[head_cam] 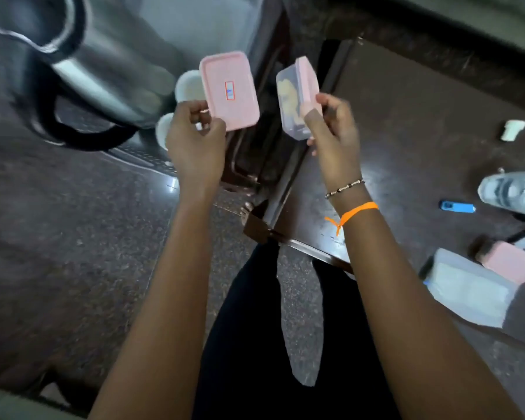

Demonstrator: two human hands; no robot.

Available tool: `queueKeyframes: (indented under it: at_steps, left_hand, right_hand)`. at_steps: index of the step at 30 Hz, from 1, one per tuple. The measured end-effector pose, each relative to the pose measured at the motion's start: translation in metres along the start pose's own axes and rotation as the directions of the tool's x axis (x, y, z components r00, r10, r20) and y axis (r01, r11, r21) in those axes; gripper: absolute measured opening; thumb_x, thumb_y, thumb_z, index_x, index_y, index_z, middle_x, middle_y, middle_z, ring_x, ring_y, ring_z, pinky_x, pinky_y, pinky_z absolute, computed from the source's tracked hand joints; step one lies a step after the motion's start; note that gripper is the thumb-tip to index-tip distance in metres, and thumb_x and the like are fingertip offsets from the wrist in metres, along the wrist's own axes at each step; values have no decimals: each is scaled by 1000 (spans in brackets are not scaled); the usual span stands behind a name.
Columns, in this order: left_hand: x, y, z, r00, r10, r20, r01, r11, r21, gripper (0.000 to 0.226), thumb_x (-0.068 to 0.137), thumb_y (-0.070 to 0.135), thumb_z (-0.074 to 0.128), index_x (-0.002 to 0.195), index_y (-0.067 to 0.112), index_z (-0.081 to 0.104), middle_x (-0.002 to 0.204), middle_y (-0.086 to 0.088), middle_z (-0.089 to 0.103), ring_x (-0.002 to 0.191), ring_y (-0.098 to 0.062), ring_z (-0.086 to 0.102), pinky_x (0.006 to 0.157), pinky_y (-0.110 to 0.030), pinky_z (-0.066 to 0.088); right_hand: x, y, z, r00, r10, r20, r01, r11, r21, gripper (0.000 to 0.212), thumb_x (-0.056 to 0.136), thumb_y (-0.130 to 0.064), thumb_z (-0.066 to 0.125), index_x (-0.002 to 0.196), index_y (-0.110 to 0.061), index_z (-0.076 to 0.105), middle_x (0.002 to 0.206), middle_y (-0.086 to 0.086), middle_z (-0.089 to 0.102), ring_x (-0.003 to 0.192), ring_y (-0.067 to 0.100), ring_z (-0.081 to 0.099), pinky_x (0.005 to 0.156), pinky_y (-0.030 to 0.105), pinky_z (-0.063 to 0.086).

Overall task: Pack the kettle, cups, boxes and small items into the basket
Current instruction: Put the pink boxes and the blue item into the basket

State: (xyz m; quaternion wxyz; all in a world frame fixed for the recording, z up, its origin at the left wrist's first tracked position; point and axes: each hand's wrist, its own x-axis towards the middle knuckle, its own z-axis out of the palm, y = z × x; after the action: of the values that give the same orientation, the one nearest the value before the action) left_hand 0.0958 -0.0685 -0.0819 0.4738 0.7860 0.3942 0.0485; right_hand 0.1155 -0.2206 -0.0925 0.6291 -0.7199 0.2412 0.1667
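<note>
Head view: two pink-lidded boxes held aloft, basket not identifiable.
My left hand (194, 137) pinches one pink-lidded box (229, 90) by its corner; right hand (334, 122) grips another (297, 98), tilted. I judge either could slip near the blurred kettle (103, 74).
</note>
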Motion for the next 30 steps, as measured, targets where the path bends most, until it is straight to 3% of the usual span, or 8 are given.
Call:
queueKeyframes:
  at_steps: [3, 9, 14, 18, 21, 25, 28, 30]
  left_hand:
    - [40, 14, -11, 995, 88, 52, -91, 995, 46, 36, 74, 4, 52, 109, 7, 58, 89, -4, 62, 78, -23, 64, 77, -39, 55]
    - [110, 32, 8, 970, 110, 217, -172, 940, 293, 53, 76, 4, 47, 127, 18, 48, 116, -11, 64, 107, -26, 59, 90, -29, 45]
    - [145, 35, 27, 944, 59, 324, -172, 927, 333, 58, 80, -3, 43, 133, 18, 46, 133, -8, 54, 124, -22, 49, 97, -24, 37]
    - [152, 34, 29, 913, 34, 406, -172, 936, 308, 46, 79, -2, 48, 124, 7, 57, 132, -15, 57, 123, -28, 51, 97, -30, 42]
    - [153, 33, 28, 910, -70, 408, -40, 966, 255, 37, 80, 1, 45, 110, 1, 66, 118, -21, 64, 110, -33, 60, 93, -37, 51]
    - [148, 39, 24, 915, -169, 366, 205, 977, -62, 29, 95, 17, 40, 90, 7, 67, 99, -14, 70, 78, -23, 64, 74, -29, 52]
    - [143, 37, 22, 897, -38, 440, 89, 991, -97, 30, 94, 10, 36, 98, 9, 66, 98, -10, 69, 89, -21, 64, 82, -33, 53]
    - [142, 36, 20, 865, 7, 502, 31, 997, -67, 42, 86, -6, 33, 112, 7, 63, 111, -14, 68, 101, -24, 64, 92, -36, 53]
  right_hand:
    - [4, -27, 37, 998, -53, 23, 53, 999, 8, 31, 85, -21, 63, 114, -14, 56, 97, 5, 62, 78, 17, 52, 75, 33, 44]
    - [20, -47, 80, 997, -60, -54, 61, 998, 16, 27, 81, -18, 68, 106, -14, 60, 112, 12, 67, 86, 18, 56, 88, 50, 53]
    - [34, -47, 100, 996, -40, -74, 46, 996, 74, 30, 80, -17, 69, 107, -9, 60, 109, 15, 66, 79, 17, 57, 70, 32, 57]
    - [45, -47, 117, 995, -39, -94, 45, 997, 64, 28, 77, -15, 72, 102, -14, 61, 109, 8, 66, 89, 18, 59, 86, 49, 55]
    - [50, -49, 130, 990, -40, -137, 44, 999, 28, 34, 74, -15, 74, 105, -11, 61, 112, 8, 67, 98, 24, 63, 86, 51, 53]
    - [56, -54, 141, 983, -76, -169, 70, 997, -41, 41, 72, -19, 77, 109, -8, 61, 113, 8, 67, 103, 22, 61, 91, 37, 51]
    - [61, -56, 144, 988, -131, -76, 108, 961, -253, 33, 85, -13, 61, 118, -8, 61, 102, 1, 68, 96, 17, 58, 83, 14, 42]
    - [62, -55, 142, 992, -126, -23, 111, 932, -344, 34, 89, -6, 50, 121, -10, 61, 116, 8, 67, 108, 20, 59, 89, 13, 38]
